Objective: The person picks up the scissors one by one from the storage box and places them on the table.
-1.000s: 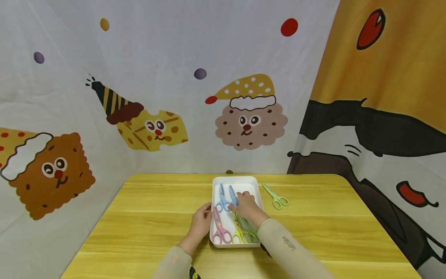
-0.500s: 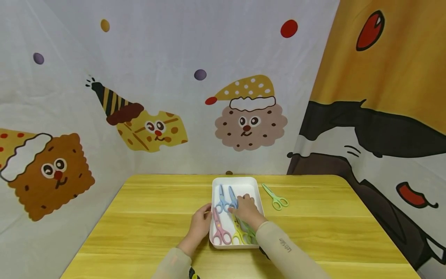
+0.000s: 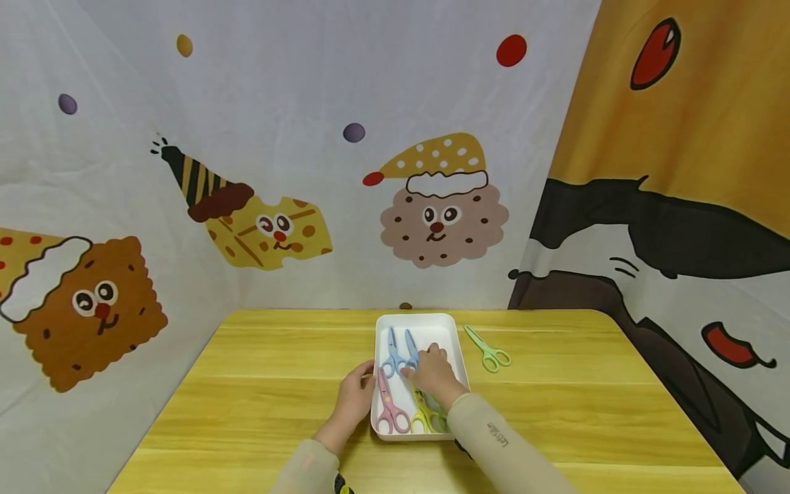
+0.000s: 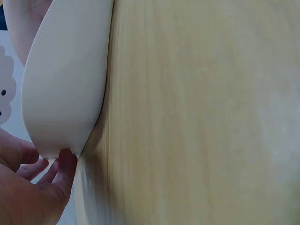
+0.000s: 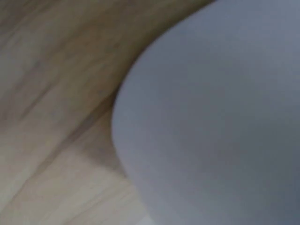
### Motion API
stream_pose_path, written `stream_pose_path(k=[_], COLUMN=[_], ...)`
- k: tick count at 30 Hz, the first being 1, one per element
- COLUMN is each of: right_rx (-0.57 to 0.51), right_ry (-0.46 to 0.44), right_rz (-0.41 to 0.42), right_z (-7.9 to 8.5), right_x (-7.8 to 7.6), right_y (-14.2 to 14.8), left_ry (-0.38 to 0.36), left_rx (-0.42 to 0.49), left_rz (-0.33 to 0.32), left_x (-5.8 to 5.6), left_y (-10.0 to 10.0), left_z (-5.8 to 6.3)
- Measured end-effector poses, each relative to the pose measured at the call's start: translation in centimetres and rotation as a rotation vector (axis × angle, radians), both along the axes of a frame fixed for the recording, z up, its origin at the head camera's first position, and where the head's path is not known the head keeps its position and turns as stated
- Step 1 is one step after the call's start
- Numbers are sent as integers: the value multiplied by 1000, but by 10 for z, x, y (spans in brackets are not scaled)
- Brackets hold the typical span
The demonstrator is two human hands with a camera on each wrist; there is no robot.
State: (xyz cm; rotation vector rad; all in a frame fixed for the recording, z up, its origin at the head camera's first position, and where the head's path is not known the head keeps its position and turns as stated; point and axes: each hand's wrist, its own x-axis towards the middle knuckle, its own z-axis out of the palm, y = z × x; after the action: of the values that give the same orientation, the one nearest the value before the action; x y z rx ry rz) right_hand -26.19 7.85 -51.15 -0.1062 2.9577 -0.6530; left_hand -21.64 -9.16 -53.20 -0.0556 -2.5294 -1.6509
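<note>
A white tray (image 3: pixel 435 329) lies on the table, holding several pairs of scissors. My left hand (image 3: pixel 354 394) holds the tray's left side; in the left wrist view, that hand's fingers (image 4: pixel 68 164) are against the tray wall (image 4: pixel 65 84). Inside the tray, my right hand (image 3: pixel 437 376) pinches the right-hand pair of blue scissors (image 3: pixel 410 345) near its handles, which are partly covered. Another pair of blue scissors (image 3: pixel 392 350) lies to its left. Nearer me are pink scissors (image 3: pixel 387 403), yellow scissors (image 3: pixel 423 415) and green scissors (image 3: pixel 442 420), these last mostly hidden by my right sleeve.
Light green scissors (image 3: pixel 489 354) lie on the wooden table (image 3: pixel 568 398), right of the tray. A printed cloth (image 3: pixel 296 103) hangs behind the table. The right wrist view is filled by the blurred tray wall (image 5: pixel 201 117) and wood.
My right hand and forearm have shifted slightly left, and the right-hand blue scissors with them, a little. My left hand stays at the tray's side.
</note>
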Motion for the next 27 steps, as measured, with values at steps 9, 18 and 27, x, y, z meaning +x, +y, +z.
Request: stream_pose_path(k=[9, 18, 27], right_rx=[-11, -23, -19], right_ry=[4, -33, -42], right_rz=[5, -7, -14], right_z=[3, 9, 8], right_x=[1, 0, 0], right_y=[0, -1, 1], left_ry=[-15, -11, -13], left_rx=[-5, -10, -9], left_rz=[2, 13, 10], left_x=[1, 3, 3], left_y=[0, 1, 1], left_z=[3, 7, 5])
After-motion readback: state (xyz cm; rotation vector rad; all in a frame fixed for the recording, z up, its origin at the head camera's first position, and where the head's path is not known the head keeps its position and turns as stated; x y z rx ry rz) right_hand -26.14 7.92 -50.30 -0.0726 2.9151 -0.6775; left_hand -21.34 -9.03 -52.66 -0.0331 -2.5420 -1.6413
